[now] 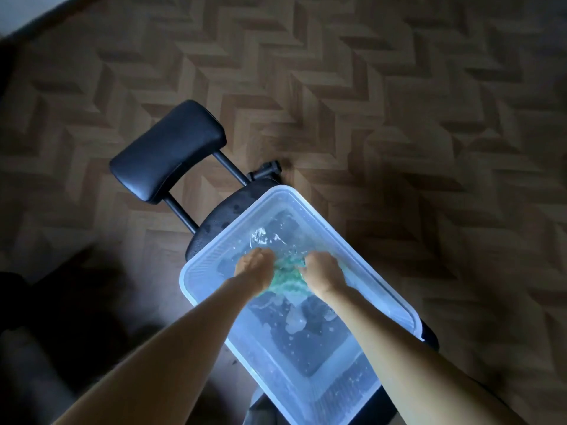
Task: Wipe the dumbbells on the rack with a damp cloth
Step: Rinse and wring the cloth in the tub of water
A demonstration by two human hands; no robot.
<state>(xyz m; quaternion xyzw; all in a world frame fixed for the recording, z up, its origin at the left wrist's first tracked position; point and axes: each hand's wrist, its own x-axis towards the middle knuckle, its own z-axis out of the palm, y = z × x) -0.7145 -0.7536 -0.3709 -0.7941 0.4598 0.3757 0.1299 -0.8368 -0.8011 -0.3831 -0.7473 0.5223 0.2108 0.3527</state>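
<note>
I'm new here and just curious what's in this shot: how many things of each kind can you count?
hands: 2 (left hand, right hand, both gripping the cloth)
cloth, green: 1
tub, clear, holding water: 1
chair, black: 1
Total: 5

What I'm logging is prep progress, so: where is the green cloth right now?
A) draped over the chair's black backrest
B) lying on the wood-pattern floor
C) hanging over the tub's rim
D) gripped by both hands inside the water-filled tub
D: the left hand and the right hand both grip the green cloth inside the clear tub, where water is splashing; the tub sits on the chair.
</note>
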